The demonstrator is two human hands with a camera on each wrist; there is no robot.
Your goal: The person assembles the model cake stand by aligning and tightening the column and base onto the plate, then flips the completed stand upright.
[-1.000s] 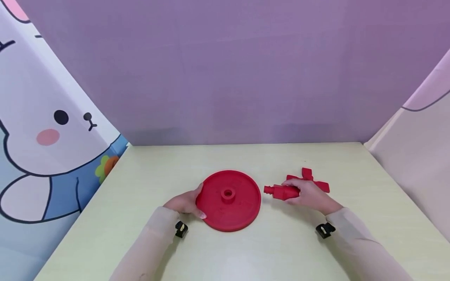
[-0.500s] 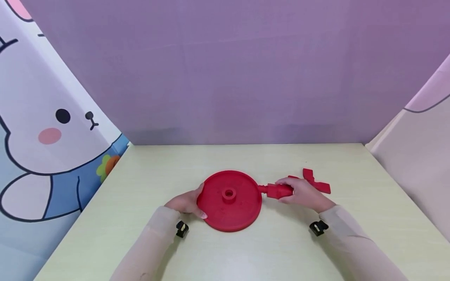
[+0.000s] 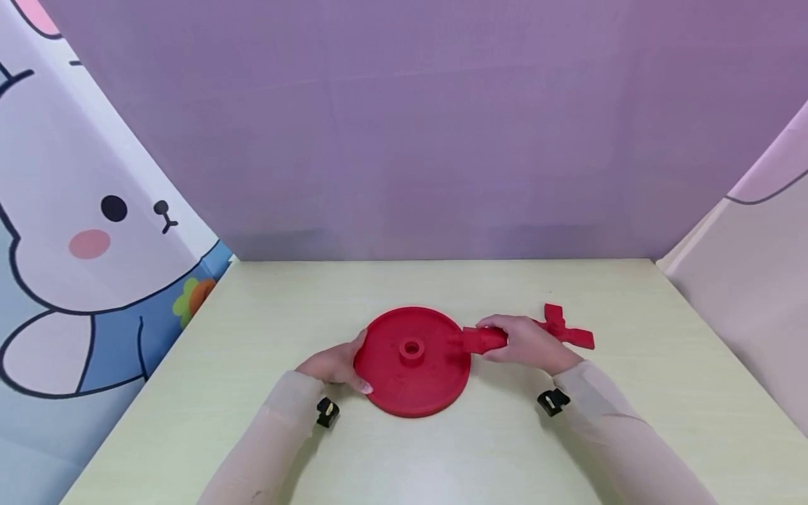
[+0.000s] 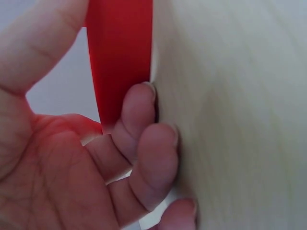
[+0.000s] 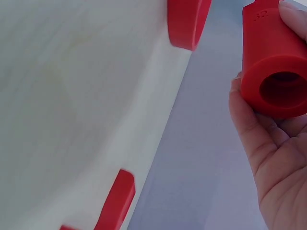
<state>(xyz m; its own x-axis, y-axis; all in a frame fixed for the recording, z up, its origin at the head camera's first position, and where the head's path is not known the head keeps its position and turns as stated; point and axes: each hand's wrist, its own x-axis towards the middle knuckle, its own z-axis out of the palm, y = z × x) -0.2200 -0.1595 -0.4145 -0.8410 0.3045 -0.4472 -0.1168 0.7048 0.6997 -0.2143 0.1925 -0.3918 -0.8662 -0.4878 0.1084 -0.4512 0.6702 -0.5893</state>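
A round red disc [image 3: 404,393] with a raised rim and a central hollow hub lies on the table, hub up. At its left edge my left hand [image 3: 332,362] grips the rim; in the left wrist view, curled fingers touch the disc's red side [image 4: 122,52]. My right hand [image 3: 530,344] pinches a red hollow cylindrical piece [image 3: 482,340] between thumb and fingers. Its narrow ridged end points left, over the disc's right part. The right wrist view shows the wide open end of this cylindrical piece [image 5: 266,43]. Whether it touches the disc cannot be told.
Behind my right hand lies a red piece with flat arms [image 3: 568,333], partly hidden by the hand. The pale table [image 3: 416,463] ends at a purple backdrop [image 3: 429,140]. A printed cartoon cloth [image 3: 126,280] hangs on the left.
My right hand has moved left with the cylindrical piece, whose ridged end went from beside the disc to over its right edge. The left hand and disc have stayed put.
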